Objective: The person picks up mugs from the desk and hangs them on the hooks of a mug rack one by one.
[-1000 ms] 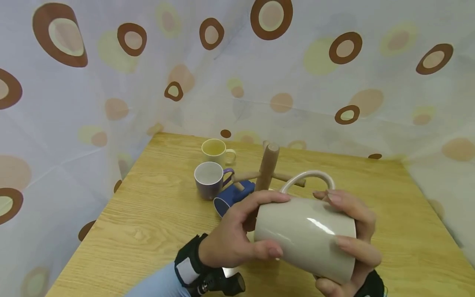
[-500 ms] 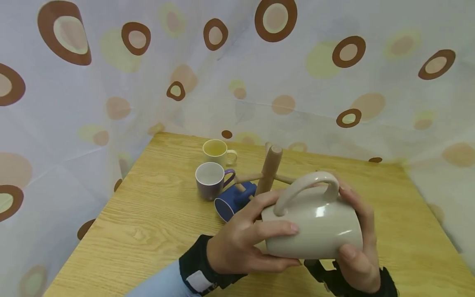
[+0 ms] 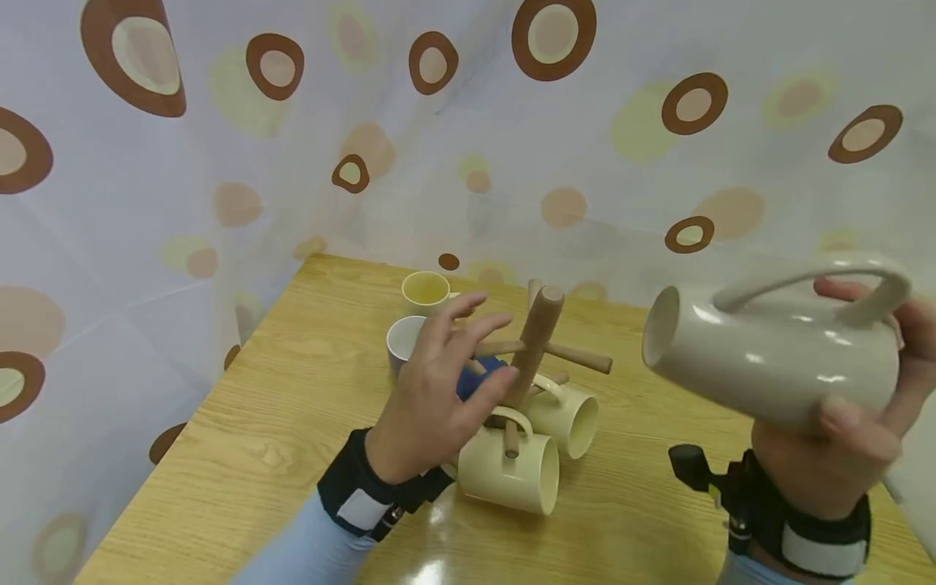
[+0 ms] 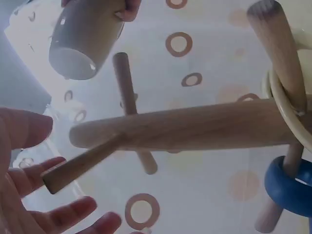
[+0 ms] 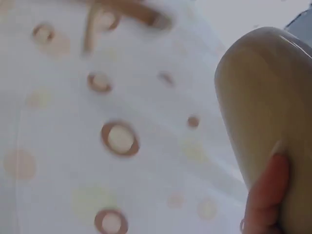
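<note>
My right hand point(image 3: 870, 406) grips a large off-white mug point(image 3: 775, 357) by its body, raised at the right of the head view. The mug lies sideways, handle up and mouth facing left. Its smooth wall point(image 5: 263, 107) fills the right side of the right wrist view. Beside the wooden mug tree point(image 3: 537, 341), my left hand point(image 3: 439, 398) holds nothing, fingers spread. A cream mug point(image 3: 512, 479) and a second cream mug point(image 3: 578, 422) hang by their handles on low pegs. Partly behind my left hand is a blue mug point(image 3: 478, 378), its handle point(image 4: 287, 187) around another peg.
A yellow mug point(image 3: 424, 290) and a purple-grey mug point(image 3: 402, 337) stand upright at the back left of the wooden table point(image 3: 292, 390). Upper pegs point(image 3: 581, 357) stick out from the mug tree. A patterned curtain point(image 3: 497, 162) encloses the table behind and at the sides.
My left hand has let go of the off-white mug and moved left to the mug tree. My right hand has carried the mug up and right, uncovering the two cream mugs.
</note>
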Tool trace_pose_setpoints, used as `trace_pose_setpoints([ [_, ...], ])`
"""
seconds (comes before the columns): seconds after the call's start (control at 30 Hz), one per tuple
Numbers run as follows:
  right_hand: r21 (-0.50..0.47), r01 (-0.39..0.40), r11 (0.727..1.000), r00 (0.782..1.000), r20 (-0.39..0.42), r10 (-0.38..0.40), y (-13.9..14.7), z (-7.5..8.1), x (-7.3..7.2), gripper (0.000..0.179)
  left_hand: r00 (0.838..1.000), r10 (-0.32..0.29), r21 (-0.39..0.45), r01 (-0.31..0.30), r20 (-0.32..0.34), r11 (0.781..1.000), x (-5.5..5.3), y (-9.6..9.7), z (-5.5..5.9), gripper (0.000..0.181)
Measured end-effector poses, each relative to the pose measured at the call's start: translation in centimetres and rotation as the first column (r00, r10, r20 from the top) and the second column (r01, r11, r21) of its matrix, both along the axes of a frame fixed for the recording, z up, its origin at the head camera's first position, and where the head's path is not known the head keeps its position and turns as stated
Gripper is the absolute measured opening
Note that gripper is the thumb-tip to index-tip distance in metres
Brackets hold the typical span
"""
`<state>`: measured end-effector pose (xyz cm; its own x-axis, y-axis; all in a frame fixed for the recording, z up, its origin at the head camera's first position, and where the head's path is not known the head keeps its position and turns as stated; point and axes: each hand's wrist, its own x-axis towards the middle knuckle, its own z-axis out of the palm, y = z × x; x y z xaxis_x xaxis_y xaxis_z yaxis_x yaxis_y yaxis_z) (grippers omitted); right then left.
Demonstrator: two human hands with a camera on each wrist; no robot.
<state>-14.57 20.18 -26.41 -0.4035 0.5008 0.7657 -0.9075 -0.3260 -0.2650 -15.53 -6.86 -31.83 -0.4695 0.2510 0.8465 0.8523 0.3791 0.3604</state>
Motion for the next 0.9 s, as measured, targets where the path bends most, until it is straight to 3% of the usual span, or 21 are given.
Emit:
trace_pose_setpoints([
  [0.07,0.087,0.096,0.992,0.991,0.081,-0.103,0.3,0.2,-1.5,0.069,0.993,0.038,-0.048,-0.033,0.115,0.998,-0.5,-0.2,-0.4,0.033],
  [0.13,0.209,0.132,0.969,0.973,0.158,-0.166,0.9,-0.7,-3.0,0.064,0.984,0.039,-0.063,-0.028,0.172,0.998,-0.8,-0.2,-0.9,0.029],
  [0.2,0.338,0.097,0.936,0.962,0.208,-0.175,1.5,-2.2,-4.6,0.062,0.981,0.029,-0.061,-0.017,0.190,0.998,-1.0,-0.1,-1.2,0.025],
  [0.23,0.425,0.086,0.901,0.952,0.232,-0.201,1.8,-2.9,-5.5,0.062,0.981,0.022,-0.057,-0.012,0.190,0.998,-1.1,0.0,-1.3,0.024],
  [0.3,0.597,0.054,0.801,0.931,0.259,-0.256,2.0,-4.3,-6.9,0.060,0.982,0.007,-0.045,0.001,0.188,0.999,-1.1,0.1,-1.5,0.024],
  [0.43,0.810,-0.015,0.586,0.908,0.257,-0.331,1.1,-6.1,-8.8,0.063,0.982,-0.014,-0.027,0.019,0.186,0.999,-1.2,0.1,-1.6,0.023],
  [0.53,0.863,-0.065,0.500,0.912,0.255,-0.322,0.0,-6.6,-9.5,0.067,0.980,-0.024,-0.015,0.028,0.198,0.999,-1.2,0.1,-1.6,0.023],
  [0.63,0.881,-0.101,0.463,0.928,0.251,-0.276,-0.9,-6.7,-9.8,0.069,0.977,-0.028,-0.009,0.031,0.211,0.999,-1.1,0.2,-1.6,0.023],
  [0.77,0.874,-0.151,0.461,0.950,0.257,-0.176,-1.6,-7.0,-9.9,0.070,0.974,-0.029,-0.005,0.031,0.223,1.000,-1.1,0.1,-1.6,0.023],
  [0.9,0.881,-0.146,0.450,0.972,0.212,-0.100,-2.0,-7.2,-9.9,0.069,0.974,-0.021,-0.008,0.023,0.224,1.000,-1.2,0.0,-1.5,0.023],
])
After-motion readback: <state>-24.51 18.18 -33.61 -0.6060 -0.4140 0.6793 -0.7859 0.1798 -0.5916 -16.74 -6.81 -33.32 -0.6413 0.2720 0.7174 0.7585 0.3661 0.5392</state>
